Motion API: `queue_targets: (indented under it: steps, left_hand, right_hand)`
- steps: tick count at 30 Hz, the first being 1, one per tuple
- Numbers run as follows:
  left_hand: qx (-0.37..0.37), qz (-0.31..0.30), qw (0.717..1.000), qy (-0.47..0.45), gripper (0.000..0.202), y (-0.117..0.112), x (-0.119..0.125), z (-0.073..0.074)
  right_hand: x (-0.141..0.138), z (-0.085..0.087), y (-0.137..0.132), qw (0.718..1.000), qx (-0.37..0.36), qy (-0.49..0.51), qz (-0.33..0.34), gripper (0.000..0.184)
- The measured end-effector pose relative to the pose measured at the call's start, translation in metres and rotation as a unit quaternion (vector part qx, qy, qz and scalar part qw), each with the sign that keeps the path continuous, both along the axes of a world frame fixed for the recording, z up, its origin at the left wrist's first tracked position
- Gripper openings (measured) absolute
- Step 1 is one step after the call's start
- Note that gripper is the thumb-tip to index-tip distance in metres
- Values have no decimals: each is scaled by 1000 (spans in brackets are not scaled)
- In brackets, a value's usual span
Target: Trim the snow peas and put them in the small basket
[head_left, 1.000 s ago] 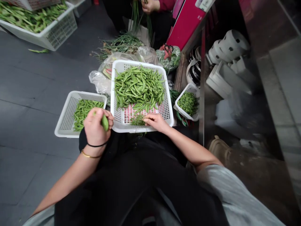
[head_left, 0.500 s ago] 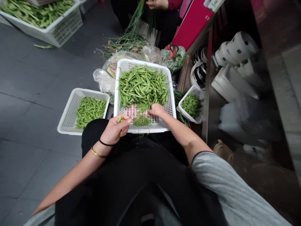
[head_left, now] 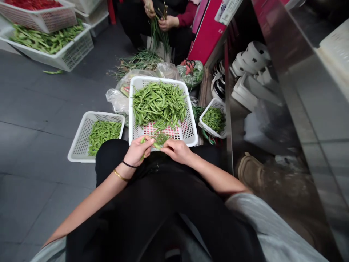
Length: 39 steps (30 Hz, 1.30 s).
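Observation:
Between my two hands is a green pea pod [head_left: 156, 145], held over the near rim of a white plastic basket [head_left: 193, 136]. My left hand [head_left: 139, 150] is closed, with pods in its fingers. The fingertips of my right hand [head_left: 176, 149] pinch the other end of the pod. A heap of pea pods [head_left: 160, 103] fills the far part of the basket, and a small pile of trimmed ends [head_left: 162, 138] lies near its front. To the left, a second white basket [head_left: 77, 140] on the floor holds more pods [head_left: 105, 134].
A small basket of leafy greens [head_left: 214, 119] stands at the right beside a metal shelf edge [head_left: 229, 127]. Plastic bags [head_left: 118, 100] lie behind the big basket. Farther back a person's hands [head_left: 167, 22] hold long green stalks. Stacked crates [head_left: 73, 54] stand at upper left.
My right hand has come back from the heap to meet my left hand, and a pod is now between them. The view has shifted a little. The other person's second hand has come into view.

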State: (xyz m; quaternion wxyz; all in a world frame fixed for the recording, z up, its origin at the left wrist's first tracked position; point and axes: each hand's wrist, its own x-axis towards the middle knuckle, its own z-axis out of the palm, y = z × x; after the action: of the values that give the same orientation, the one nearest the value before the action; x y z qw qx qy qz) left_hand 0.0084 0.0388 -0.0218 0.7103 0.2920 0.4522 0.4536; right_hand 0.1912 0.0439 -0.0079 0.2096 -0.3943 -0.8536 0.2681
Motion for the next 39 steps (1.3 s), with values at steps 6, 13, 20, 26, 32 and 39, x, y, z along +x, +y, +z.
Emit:
queue_targets:
  steps: [6, 13, 20, 26, 32, 39]
  left_hand:
    - [-7, -79, 996, -37, 31, -9, 0, 5]
    - [3, -176, 983, -52, 29, -11, -11, 12]
    - [-12, -241, 969, -47, 32, -6, -15, 9]
    - [186, -262, 926, 199, 15, -7, -15, 26]
    - [329, -32, 904, 271, 11, -17, -25, 46]
    - [135, 123, 978, -103, 20, 16, -57, 25]
  right_hand:
    - [-6, 12, -7, 977, -128, 138, 102, 25]
    - [21, 21, 13, 919, -279, 255, -113, 31]
    - [20, 33, 15, 995, 58, -23, 73, 22]
    - [-4, 26, 9, 990, 11, -37, 134, 27]
    - [-7, -2, 12, 871, -399, 285, 24, 33]
    - [23, -37, 84, 973, -205, -107, -4, 26]
